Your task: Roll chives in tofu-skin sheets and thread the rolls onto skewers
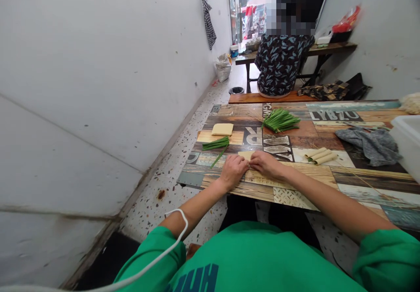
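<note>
Left hand (234, 169): grip narrow, fingers bent and closed on the near part of the tan sheet (246, 154).
Right hand (264, 163): grip narrow too, fingertips pinched on the same sheet, just beside the left hand's; the edge between them is hidden.
Tan sheet: on the near left part of the table (305, 199), its far end showing beyond the fingers.
Small green bundle (215, 143): left of the sheet, some stalks bent toward the left hand.
Sheet stack (222, 129): pale tan, flat, just beyond the small bundle.
Large green bunch (281, 120): farther off, near the table's far edge.
Rolls (320, 156): side by side, right of the right hand, green showing at their left ends.
Grey cloth (369, 145): crumpled at the right, near a white tub (407, 141).
Far side: a person in a leaf-patterned shirt (282, 62) sits on a wooden bench (243, 98), back to the camera.
</note>
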A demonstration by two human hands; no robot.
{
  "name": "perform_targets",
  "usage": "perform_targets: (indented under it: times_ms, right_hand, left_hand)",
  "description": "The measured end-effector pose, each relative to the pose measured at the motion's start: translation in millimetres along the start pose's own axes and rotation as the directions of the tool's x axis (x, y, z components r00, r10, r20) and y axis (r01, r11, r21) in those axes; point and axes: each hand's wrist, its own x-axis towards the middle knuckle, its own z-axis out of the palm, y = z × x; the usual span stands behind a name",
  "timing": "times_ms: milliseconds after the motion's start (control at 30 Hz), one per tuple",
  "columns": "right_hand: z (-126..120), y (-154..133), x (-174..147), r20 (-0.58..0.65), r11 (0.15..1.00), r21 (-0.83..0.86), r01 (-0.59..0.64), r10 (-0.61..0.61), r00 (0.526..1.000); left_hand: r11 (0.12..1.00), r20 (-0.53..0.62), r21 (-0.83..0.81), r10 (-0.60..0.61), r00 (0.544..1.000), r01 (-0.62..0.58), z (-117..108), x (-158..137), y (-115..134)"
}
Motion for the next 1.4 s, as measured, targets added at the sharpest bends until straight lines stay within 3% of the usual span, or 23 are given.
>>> perform_targets:
  times_ms: [167, 300, 400, 533, 700, 900, 1000, 1133, 1233, 1400]
  right_hand:
    - [0, -3, 1, -0.016, 0.993, 0.040, -0.113, 0.114, 0.993]
    - [2, -8, -3, -0.055, 0.984, -0.033, -0.178, 0.176, 0.983]
    - [0, -13, -5, -0.086, 0.981, -0.135, -0.143, 0.132, 0.988]
    - [0, -16, -10, -0.143, 0.947, -0.321, -0.026, -0.021, 0.990]
    - [4, -9, -14, -0.141, 0.931, -0.359, 0.071, -0.129, 0.982]
    - [3, -6, -9, -0.073, 0.944, -0.327, 0.039, -0.066, 0.995]
    - [1, -9, -8, -0.057, 0.952, -0.307, -0.019, 0.002, 0.998]
    - [-1, -12, -7, -0.063, 0.957, -0.278, -0.080, 0.065, 0.996]
    - [0, -12, -7, -0.067, 0.957, -0.275, -0.094, 0.078, 0.995]
    - [2, -10, -8, -0.108, 0.937, -0.346, -0.052, 0.015, 0.994]
  left_hand:
    - [0.999, 0.094, 0.001, -0.034, 0.995, 0.034, -2, 6, 4]
    - [0.995, 0.213, -0.086, -0.039, 0.976, 0.058, -7, 20, -4]
    - [0.993, 0.302, -0.107, -0.020, 0.953, 0.055, -12, 31, -8]
    - [0.989, 0.375, -0.114, -0.049, 0.926, 0.099, -18, 38, -9]
    - [0.973, 0.366, -0.150, -0.111, 0.924, 0.176, -20, 37, -8]
    - [0.974, 0.310, -0.094, -0.169, 0.936, 0.207, -18, 29, -2]
    - [0.989, 0.203, -0.034, -0.134, 0.970, 0.144, -16, 20, 1]
    - [0.999, 0.086, 0.041, -0.002, 0.996, -0.002, -12, 9, 3]
    - [0.998, 0.088, 0.049, 0.036, 0.995, -0.040, -9, 6, 3]
    - [1.000, 0.192, -0.012, -0.018, 0.981, 0.020, -12, 17, 1]
